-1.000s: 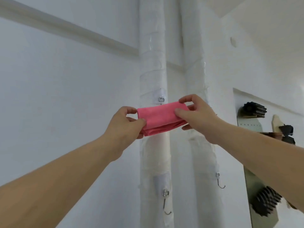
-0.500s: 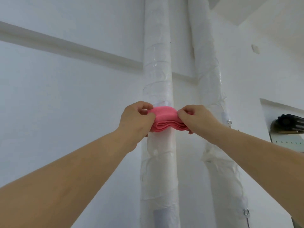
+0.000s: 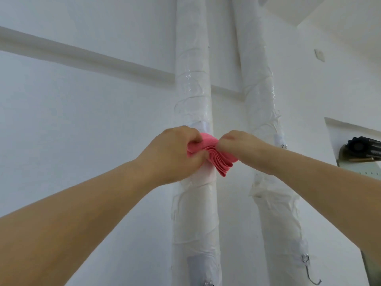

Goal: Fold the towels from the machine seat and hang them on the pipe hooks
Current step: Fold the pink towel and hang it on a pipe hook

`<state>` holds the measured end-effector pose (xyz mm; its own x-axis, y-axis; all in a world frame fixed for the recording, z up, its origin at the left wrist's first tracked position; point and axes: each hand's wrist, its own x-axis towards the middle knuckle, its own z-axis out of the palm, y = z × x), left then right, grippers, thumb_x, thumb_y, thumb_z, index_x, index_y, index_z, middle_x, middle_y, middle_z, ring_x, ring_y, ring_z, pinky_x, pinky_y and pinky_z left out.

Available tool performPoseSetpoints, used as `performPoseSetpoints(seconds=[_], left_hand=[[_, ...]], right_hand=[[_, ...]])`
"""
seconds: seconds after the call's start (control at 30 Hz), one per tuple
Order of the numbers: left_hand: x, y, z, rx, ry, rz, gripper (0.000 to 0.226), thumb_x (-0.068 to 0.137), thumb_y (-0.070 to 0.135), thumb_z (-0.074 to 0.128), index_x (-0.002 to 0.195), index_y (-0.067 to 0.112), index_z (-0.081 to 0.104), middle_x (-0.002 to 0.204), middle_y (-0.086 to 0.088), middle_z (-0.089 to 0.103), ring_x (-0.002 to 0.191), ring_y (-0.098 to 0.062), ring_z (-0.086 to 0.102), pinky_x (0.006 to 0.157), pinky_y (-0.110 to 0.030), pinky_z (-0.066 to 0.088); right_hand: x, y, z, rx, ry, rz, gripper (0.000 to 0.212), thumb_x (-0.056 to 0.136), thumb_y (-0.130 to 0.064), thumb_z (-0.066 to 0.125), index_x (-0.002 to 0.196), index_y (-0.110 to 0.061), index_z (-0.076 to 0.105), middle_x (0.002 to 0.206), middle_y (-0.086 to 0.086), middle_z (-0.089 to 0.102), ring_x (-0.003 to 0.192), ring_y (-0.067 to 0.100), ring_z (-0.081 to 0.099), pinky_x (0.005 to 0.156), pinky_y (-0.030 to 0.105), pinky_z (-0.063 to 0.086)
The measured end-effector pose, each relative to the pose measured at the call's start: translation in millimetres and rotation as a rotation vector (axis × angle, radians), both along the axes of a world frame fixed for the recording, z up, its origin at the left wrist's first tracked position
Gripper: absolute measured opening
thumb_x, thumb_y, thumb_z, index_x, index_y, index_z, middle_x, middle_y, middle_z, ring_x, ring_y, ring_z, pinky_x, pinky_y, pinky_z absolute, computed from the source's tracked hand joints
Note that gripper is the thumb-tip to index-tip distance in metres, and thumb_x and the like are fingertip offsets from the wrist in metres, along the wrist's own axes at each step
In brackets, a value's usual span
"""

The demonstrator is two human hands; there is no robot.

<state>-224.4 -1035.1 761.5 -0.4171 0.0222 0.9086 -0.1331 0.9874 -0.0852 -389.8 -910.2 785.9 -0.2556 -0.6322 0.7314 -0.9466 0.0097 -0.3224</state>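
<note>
A folded pink towel (image 3: 218,159) is bunched against the left white wrapped pipe (image 3: 192,89), just under a white tape patch (image 3: 203,126). My left hand (image 3: 175,153) grips its left end. My right hand (image 3: 239,147) pinches its upper right part, and the folded layers fan downward to the right. The hook at that patch is hidden behind the towel and my hands.
A second wrapped pipe (image 3: 261,96) stands to the right with a small hook (image 3: 284,145) at hand height and a metal hook (image 3: 311,273) lower down. Another hook (image 3: 208,283) shows at the left pipe's bottom. A dark machine part (image 3: 365,147) juts from the right wall.
Both hands have drawn closer together, bunching the towel against the left pipe. Its right end now droops and fans downward. The view has tilted up and nearer.
</note>
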Motion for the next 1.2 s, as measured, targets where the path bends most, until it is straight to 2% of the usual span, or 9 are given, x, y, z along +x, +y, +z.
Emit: performPoseSetpoints(seconds=[0.1,0.2,0.33,0.43,0.6,0.8,0.97,1.13,1.2], left_hand=[[-2.6,-4.2,-7.3,-0.068,-0.078,0.118,0.043,0.082,0.046,0.072,0.117,0.028,0.055,0.110,0.010,0.058,0.099,-0.013,0.057,0.086,-0.034,0.052],[-6.4,-2.8,-8.7,-0.109,-0.033,0.170,0.034,0.088,0.031,0.064,0.119,0.024,0.051,0.111,0.006,0.056,0.100,-0.018,0.054,0.087,-0.041,0.051],[-2.0,5.6,-2.8,-0.086,0.012,0.142,0.022,0.091,0.022,0.057,0.112,0.021,0.055,0.099,0.004,0.062,0.087,-0.021,0.057,0.079,-0.040,0.051],[7.2,12.0,6.5,-0.019,0.069,0.065,0.023,0.091,0.023,0.058,0.113,0.023,0.058,0.092,0.007,0.066,0.076,-0.015,0.059,0.069,-0.031,0.047],[9.9,8.6,1.4,0.130,0.000,0.053,0.026,0.088,0.019,0.056,0.111,0.029,0.060,0.087,0.005,0.067,0.069,-0.009,0.058,0.063,-0.028,0.048],[1.2,-2.0,-19.2,0.191,-0.055,0.026,0.033,0.091,0.023,0.055,0.121,0.036,0.059,0.086,0.011,0.066,0.072,-0.009,0.058,0.072,-0.027,0.050],[-5.3,-3.4,-35.0,0.282,-0.018,-0.097,0.037,0.090,0.043,0.048,0.126,0.042,0.057,0.101,0.014,0.072,0.096,-0.013,0.068,0.091,-0.042,0.055],[-11.8,0.5,-54.5,0.255,0.001,-0.168,0.043,0.098,0.036,0.043,0.137,0.054,0.047,0.104,0.017,0.071,0.079,-0.005,0.061,0.079,-0.027,0.050],[-13.8,-0.6,-57.9,0.274,0.004,-0.192,0.045,0.099,0.035,0.042,0.139,0.053,0.046,0.108,0.018,0.070,0.087,-0.005,0.062,0.083,-0.028,0.049]], right_hand=[[-3.5,-1.5,-14.6,0.065,0.165,-0.082,0.032,0.072,-0.042,0.073,0.082,-0.017,0.055,0.078,-0.006,0.060,0.077,0.016,0.054,0.064,0.029,0.043],[-12.8,-12.7,-27.4,-0.080,0.443,-0.319,0.048,0.074,-0.050,0.073,0.107,-0.021,0.052,0.099,-0.005,0.052,0.102,0.022,0.049,0.084,0.037,0.048],[-13.7,-11.6,-23.0,-0.306,0.428,-0.188,0.034,0.087,-0.026,0.065,0.116,-0.022,0.048,0.086,-0.002,0.062,0.080,0.026,0.059,0.068,0.039,0.048],[-11.9,-6.3,-14.9,-0.417,0.429,-0.109,0.028,0.087,-0.023,0.065,0.113,-0.022,0.055,0.088,-0.003,0.064,0.080,0.021,0.058,0.069,0.033,0.043],[-7.9,-9.0,-21.4,-0.274,0.246,0.014,0.023,0.088,-0.024,0.065,0.111,-0.027,0.067,0.089,-0.007,0.071,0.084,0.017,0.066,0.076,0.032,0.054],[-2.1,-10.1,-25.6,-0.207,0.092,0.066,0.025,0.083,-0.019,0.061,0.105,-0.028,0.070,0.086,-0.007,0.072,0.077,0.010,0.065,0.065,0.021,0.049],[-0.5,-13.0,-26.0,-0.171,-0.181,0.198,0.038,0.074,-0.034,0.054,0.098,-0.010,0.071,0.092,0.014,0.073,0.088,0.033,0.070,0.087,0.051,0.059],[1.1,-18.6,-34.2,-0.217,-0.327,0.201,0.051,0.079,-0.039,0.042,0.108,-0.006,0.069,0.104,0.018,0.073,0.101,0.038,0.069,0.093,0.056,0.058],[5.5,-18.9,-40.5,-0.251,-0.361,0.211,0.055,0.074,-0.040,0.041,0.109,-0.011,0.072,0.105,0.014,0.074,0.101,0.035,0.069,0.093,0.055,0.058]])
